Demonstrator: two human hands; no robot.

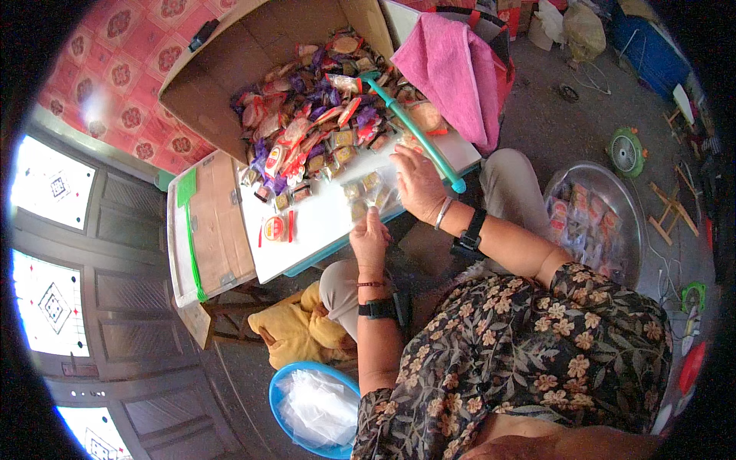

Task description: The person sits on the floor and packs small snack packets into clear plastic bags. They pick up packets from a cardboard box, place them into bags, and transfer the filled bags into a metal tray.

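A clear plastic bag (362, 192) with several small yellowish wrapped pieces lies on the white tabletop (313, 241). My left hand (371, 236) pinches its near edge, thumb on top. Over the bag's right side is my right hand (418, 181), fingers stretched out; whether it grips the film is hidden. Beyond both hands, a large heap of wrapped snacks (310, 115) spills from a tipped cardboard box (230, 63). A turquoise stick (414, 126) slants from the heap to the table edge beside my right hand. One round wrapped snack (275, 229) lies apart at the left.
A pink towel (451, 75) hangs at the table's far right. On the floor, a metal basin (635, 230) holds filled packs at right. Below left, a blue basin (276, 397) holds clear bags. A yellow cloth (287, 333) and a green fan (625, 152) are nearby.
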